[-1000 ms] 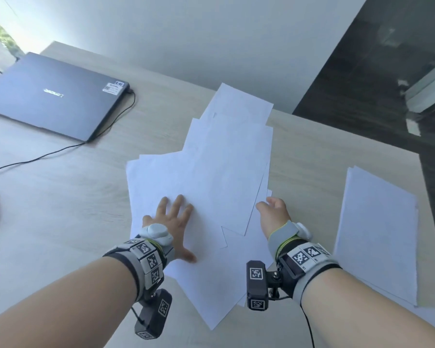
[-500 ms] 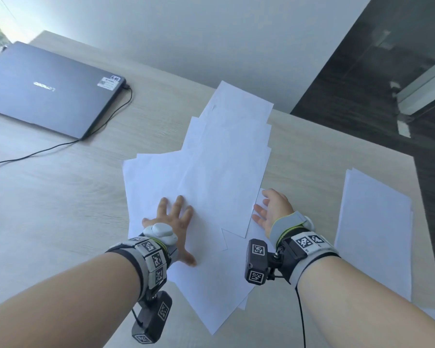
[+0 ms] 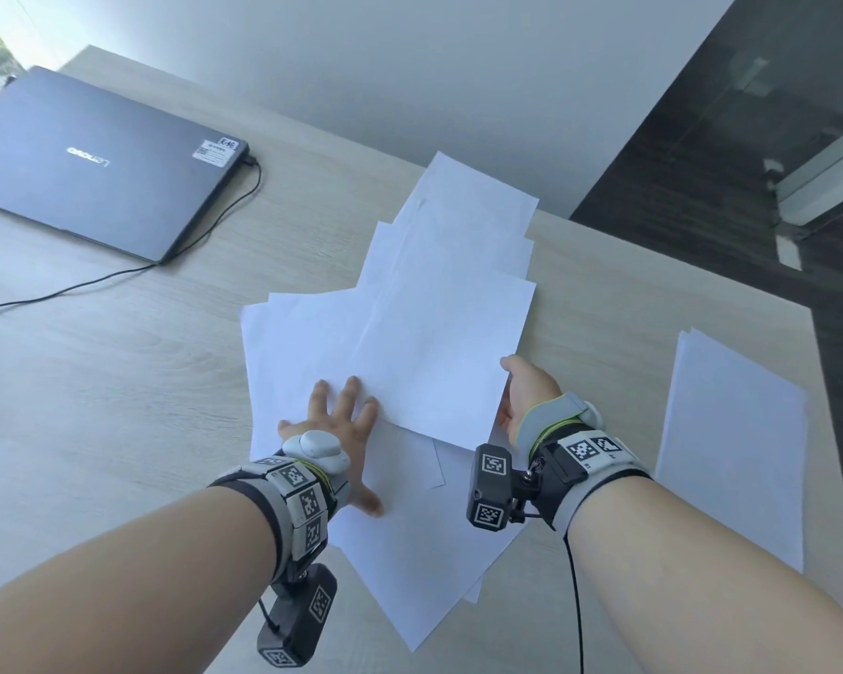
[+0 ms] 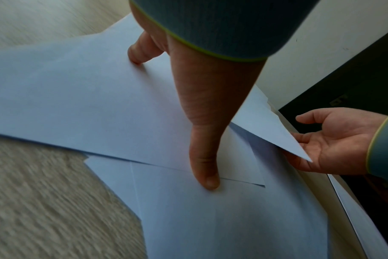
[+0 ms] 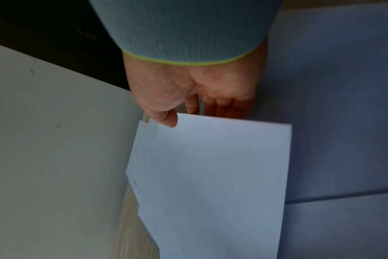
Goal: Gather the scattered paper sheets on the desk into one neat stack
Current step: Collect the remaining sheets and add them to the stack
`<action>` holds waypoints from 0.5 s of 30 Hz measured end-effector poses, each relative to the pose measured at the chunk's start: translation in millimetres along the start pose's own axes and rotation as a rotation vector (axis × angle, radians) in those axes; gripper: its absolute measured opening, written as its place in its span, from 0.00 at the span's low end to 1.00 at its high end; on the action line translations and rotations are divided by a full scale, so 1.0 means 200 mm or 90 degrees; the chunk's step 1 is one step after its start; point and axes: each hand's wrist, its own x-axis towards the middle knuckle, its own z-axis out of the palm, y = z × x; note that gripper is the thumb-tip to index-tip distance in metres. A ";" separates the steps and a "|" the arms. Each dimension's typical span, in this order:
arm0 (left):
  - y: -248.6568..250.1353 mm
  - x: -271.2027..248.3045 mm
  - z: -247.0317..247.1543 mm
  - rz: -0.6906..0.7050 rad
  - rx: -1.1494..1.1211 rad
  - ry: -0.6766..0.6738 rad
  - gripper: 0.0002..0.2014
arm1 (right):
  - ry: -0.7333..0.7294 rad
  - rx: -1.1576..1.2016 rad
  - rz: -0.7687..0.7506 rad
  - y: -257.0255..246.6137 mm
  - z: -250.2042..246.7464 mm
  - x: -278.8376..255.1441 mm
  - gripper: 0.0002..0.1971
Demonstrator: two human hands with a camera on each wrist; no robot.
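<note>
A loose, fanned-out pile of white paper sheets (image 3: 307, 347) lies in the middle of the light wood desk (image 3: 118, 406). My left hand (image 3: 344, 420) lies flat with spread fingers on the pile's lower left part, thumb (image 4: 204, 168) pressing the paper. My right hand (image 3: 519, 396) is at the right edge of the top sheets (image 3: 444, 352). Its thumb (image 5: 166, 119) is on top and its fingers are underneath, pinching the edge. In the left wrist view, the near corner of the top sheets (image 4: 275, 133) is raised off the pile over my right hand (image 4: 335, 140).
A second, tidier stack of white sheets (image 3: 736, 445) lies near the desk's right edge. A shut dark laptop (image 3: 93, 163) with a black cable (image 3: 205, 235) sits at the far left. Beyond the right edge is dark floor (image 3: 750, 187).
My right hand has slid its fingers under the top sheets' right edge, set its thumb on top and lifted the edge slightly. The left hand stays pressed on the pile.
</note>
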 end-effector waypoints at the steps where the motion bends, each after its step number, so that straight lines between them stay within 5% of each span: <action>1: 0.00 0.00 0.00 0.001 -0.001 0.000 0.69 | 0.009 -0.033 -0.008 -0.02 0.01 -0.02 0.19; 6: 0.00 0.00 0.00 0.002 -0.008 0.001 0.70 | 0.048 -0.146 -0.059 -0.06 0.01 -0.04 0.11; 15: 0.00 0.00 0.00 0.001 -0.008 -0.001 0.69 | 0.063 -0.165 -0.042 -0.04 0.06 -0.02 0.18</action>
